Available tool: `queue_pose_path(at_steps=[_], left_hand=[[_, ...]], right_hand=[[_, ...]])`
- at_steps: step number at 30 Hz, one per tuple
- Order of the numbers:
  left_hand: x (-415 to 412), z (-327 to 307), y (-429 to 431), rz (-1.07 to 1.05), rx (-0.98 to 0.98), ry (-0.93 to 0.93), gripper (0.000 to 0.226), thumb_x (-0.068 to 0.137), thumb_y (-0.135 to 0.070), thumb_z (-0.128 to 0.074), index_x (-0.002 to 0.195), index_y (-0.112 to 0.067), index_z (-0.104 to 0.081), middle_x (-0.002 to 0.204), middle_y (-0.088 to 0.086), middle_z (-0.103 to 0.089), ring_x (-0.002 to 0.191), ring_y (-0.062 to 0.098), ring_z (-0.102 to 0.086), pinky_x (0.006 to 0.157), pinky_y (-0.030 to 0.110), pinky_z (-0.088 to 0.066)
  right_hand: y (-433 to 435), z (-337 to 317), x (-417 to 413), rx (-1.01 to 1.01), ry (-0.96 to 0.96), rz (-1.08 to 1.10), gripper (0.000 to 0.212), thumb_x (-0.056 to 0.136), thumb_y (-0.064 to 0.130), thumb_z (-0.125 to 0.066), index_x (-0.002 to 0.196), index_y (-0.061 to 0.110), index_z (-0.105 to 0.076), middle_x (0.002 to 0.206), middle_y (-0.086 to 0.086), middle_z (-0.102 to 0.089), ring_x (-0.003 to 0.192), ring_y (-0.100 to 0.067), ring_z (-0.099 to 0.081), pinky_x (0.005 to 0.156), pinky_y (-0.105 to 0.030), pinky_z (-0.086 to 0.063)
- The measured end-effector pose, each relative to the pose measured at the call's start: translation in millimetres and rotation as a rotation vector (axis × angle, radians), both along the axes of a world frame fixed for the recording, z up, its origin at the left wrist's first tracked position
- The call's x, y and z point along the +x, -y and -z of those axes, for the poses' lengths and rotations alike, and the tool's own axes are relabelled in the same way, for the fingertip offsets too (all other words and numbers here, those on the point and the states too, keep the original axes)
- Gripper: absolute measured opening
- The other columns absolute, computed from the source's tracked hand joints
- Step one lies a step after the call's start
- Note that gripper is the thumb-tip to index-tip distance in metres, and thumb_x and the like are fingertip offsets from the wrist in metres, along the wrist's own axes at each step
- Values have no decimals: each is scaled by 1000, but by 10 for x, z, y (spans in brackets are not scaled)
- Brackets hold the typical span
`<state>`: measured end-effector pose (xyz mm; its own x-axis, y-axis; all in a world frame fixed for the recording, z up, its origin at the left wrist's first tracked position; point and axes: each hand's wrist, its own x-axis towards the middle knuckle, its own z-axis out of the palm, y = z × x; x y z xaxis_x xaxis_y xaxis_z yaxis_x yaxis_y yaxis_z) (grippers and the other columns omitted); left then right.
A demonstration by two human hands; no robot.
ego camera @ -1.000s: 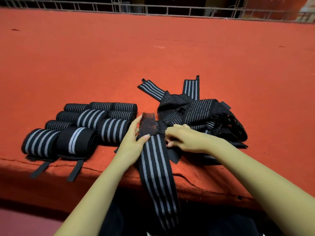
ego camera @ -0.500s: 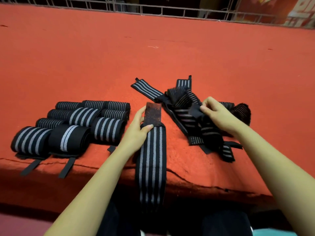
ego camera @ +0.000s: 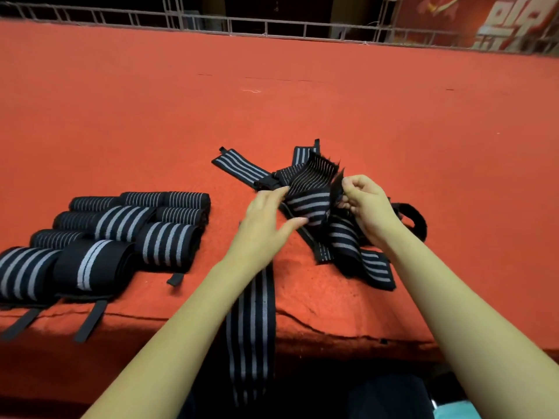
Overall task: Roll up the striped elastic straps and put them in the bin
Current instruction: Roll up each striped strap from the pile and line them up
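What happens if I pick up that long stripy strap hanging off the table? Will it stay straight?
Probably floppy: the long strap bends over the table edge and hangs limp. It likely feels light, being thin flat cloth. It shouldn't roll away, unlike perhaps the rolled straps.

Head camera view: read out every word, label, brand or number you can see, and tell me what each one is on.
On the red banner, top right corner: large white characters, cut off by the frame edge and blurred, not readable.
On the rolled straps and the loose straps: only pale stripes, no text to see.
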<state>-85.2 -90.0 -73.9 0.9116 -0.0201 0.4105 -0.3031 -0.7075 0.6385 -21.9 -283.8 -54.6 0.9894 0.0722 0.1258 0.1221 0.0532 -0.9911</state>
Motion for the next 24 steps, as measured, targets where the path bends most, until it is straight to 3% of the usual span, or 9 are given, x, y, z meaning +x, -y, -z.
queue_pose_path(at_steps=[3,5,8,11,14,17,20,24], left_hand=[[104,-209,366,134,-3,-15,53,88,-39,-66,135,-18,-52,120,6,-61,114,18,-54,96,29,-41],[209,-245,461,69,-55,13,31,91,-21,-62,121,-16,-64,103,9,-70,96,25,-63,80,30,-44],[396,-213,388,-30,-332,-74,18,92,-10,-56,97,-17,-72,83,4,-71,80,24,-66,75,35,-52],[492,-190,287,-57,-573,-154,21,94,-11,-56,80,-24,-63,74,-2,-66,78,24,-67,77,49,-57],[509,-193,249,-46,-739,-208,21,96,-6,-54,81,-19,-61,76,1,-65,79,24,-67,72,38,-60],[555,-164,222,-46,-794,-232,21,97,-7,-53,83,-20,-61,80,2,-66,79,20,-67,68,30,-59],[657,-179,153,-127,-756,-182,22,98,-10,-50,84,-24,-58,82,-3,-65,83,20,-65,79,37,-55],[778,-296,-122,-277,-687,-91,11,99,-10,-47,95,-14,-56,79,-8,-57,78,14,-54,71,29,-45]], right_hand=[[-109,-94,-33,58,20,-58,16,97,12,-53,81,13,-53,69,-3,-55,54,-4,-52,58,-16,-45],[-165,-115,-44,95,26,-76,15,97,10,-51,84,13,-55,74,-1,-61,58,-4,-57,62,-16,-48],[-152,-96,-20,50,32,-106,13,100,9,-45,105,14,-56,105,-1,-63,82,-7,-64,78,-19,-52],[-76,-42,25,-358,75,-201,39,95,17,-59,131,24,-46,134,2,-52,117,-10,-52,97,-25,-45],[-103,3,63,-716,87,-249,75,80,36,-76,143,32,-36,141,2,-44,136,-13,-31,109,-28,-30],[-209,8,115,-998,115,-237,91,75,45,-78,149,24,-29,149,1,-34,136,-21,-19,111,-36,-25],[-264,62,159,-1500,204,-237,86,80,49,-69,150,31,-24,157,6,-19,138,-28,-17,109,-46,-24],[-65,85,254,-1632,262,-62,62,91,16,-51,147,33,-31,150,0,-30,131,-31,-27,101,-43,-35]])
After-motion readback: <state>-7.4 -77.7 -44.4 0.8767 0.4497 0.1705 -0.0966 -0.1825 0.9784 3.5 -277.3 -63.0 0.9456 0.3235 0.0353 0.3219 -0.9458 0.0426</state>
